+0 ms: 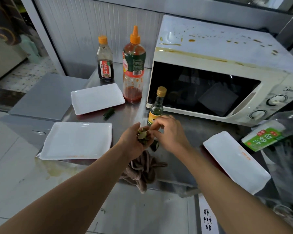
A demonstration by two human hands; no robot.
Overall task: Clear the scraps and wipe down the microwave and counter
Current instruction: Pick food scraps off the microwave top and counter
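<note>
My left hand (133,141) is cupped over the steel counter (125,115) and holds a small pile of green vegetable scraps (143,136). My right hand (169,130) pinches a thin piece right at that pile. Another green scrap (109,114) lies on the counter by the far white tray, and a cucumber end (155,145) lies just under my hands. A brown cloth (143,171) is bunched at the counter's front edge. The white microwave (218,68), its top streaked with brown stains, stands at the right with its door closed.
Three white rectangular trays (96,98) (76,141) (235,161) lie on the counter. A dark sauce bottle (105,61), a red chili sauce bottle (134,68) and a small green bottle (156,107) stand near the microwave. A large green-labelled bottle (264,135) is at the right.
</note>
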